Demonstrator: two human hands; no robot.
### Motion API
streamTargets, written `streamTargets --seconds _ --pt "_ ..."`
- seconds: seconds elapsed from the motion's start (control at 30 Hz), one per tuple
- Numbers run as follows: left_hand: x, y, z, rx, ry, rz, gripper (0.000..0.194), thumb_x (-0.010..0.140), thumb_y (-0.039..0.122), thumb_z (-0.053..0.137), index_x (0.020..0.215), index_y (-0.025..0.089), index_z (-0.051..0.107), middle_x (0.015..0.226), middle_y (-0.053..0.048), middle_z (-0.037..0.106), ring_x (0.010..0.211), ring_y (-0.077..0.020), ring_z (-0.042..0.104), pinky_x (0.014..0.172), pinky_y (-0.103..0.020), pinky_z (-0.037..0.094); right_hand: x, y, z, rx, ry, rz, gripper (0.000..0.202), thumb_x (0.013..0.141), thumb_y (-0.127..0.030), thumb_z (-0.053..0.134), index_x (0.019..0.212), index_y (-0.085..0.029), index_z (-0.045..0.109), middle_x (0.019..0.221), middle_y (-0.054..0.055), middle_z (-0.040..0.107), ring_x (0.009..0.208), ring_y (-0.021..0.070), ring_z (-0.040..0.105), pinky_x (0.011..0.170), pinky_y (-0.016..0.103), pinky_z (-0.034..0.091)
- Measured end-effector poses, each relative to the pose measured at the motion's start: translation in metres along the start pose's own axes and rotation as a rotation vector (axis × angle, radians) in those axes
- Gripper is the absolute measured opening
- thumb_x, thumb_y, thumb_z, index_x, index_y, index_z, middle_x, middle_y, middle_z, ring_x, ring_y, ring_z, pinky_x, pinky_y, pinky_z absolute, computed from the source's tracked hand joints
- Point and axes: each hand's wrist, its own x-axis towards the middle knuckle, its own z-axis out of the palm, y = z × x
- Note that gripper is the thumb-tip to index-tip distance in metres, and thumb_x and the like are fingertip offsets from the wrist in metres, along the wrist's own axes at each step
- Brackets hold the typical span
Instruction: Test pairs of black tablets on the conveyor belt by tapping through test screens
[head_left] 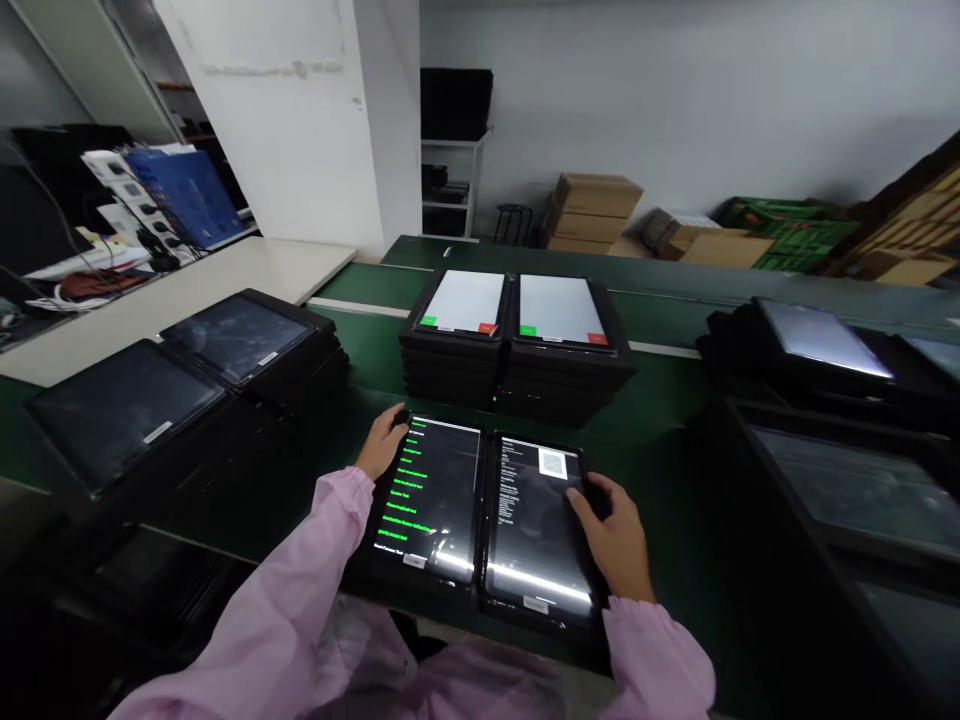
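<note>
Two black tablets lie side by side in front of me. Green and white lines of text fill the left tablet. The right tablet shows small white text and a square code near its top. My left hand grips the upper left edge of the left tablet, thumb near the screen's corner and other fingers partly hidden. With its thumb over the screen and its fingers curled round the right edge, my right hand holds the right tablet. Both sleeves are pink.
Behind the tablets stand two stacks in black trays, topped by white-screen tablets. Dark-screen tablets sit on stacks at left. More tablets in black trays are at right on the green table. Cardboard boxes stand by the wall.
</note>
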Motion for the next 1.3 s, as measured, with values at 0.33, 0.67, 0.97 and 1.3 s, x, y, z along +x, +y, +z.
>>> streamTargets --seconds 0.33,0.67,0.97,1.3 --pt "-0.008 -0.004 -0.009 -0.025 -0.183 0.140 0.066 0.081 0.035 0.062 0.143 0.024 0.045 0.157 -0.007 0.034 0.145 -0.0264 0.030 0.120 -0.042 0.024 -0.003 -0.001 0.002 0.004 0.037 -0.067 0.052 0.084 -0.055 0.056 0.121 -0.019 0.061 0.123 0.014 0.061 0.116 0.0318 0.053 0.102 0.046 0.038" --pt "-0.004 0.000 -0.013 0.068 -0.222 0.270 0.067 0.084 0.045 0.060 0.143 0.020 0.043 0.157 -0.011 0.032 0.145 -0.0294 0.029 0.121 -0.047 0.021 -0.001 -0.006 0.008 0.063 -0.023 -0.308 0.044 0.098 -0.043 0.045 0.134 -0.018 0.051 0.128 0.012 0.062 0.126 0.0262 0.052 0.111 0.051 0.032" --pt "-0.001 -0.001 -0.007 -0.023 -0.086 0.227 0.052 0.086 0.044 0.053 0.130 0.018 0.056 0.149 -0.009 0.047 0.139 -0.0257 0.042 0.120 -0.045 0.026 -0.001 -0.014 0.005 0.156 0.003 -0.171 0.046 0.099 -0.043 0.043 0.137 -0.018 0.047 0.137 0.013 0.056 0.129 0.0248 0.049 0.111 0.047 0.034" --pt "-0.001 0.000 -0.007 -0.001 -0.029 0.239 0.046 0.084 0.044 0.052 0.122 0.018 0.062 0.143 -0.010 0.054 0.134 -0.0260 0.048 0.118 -0.047 0.028 0.002 -0.010 0.005 0.091 0.004 -0.096 0.054 0.088 -0.045 0.056 0.134 -0.017 0.049 0.137 0.014 0.053 0.127 0.0282 0.048 0.108 0.045 0.038"
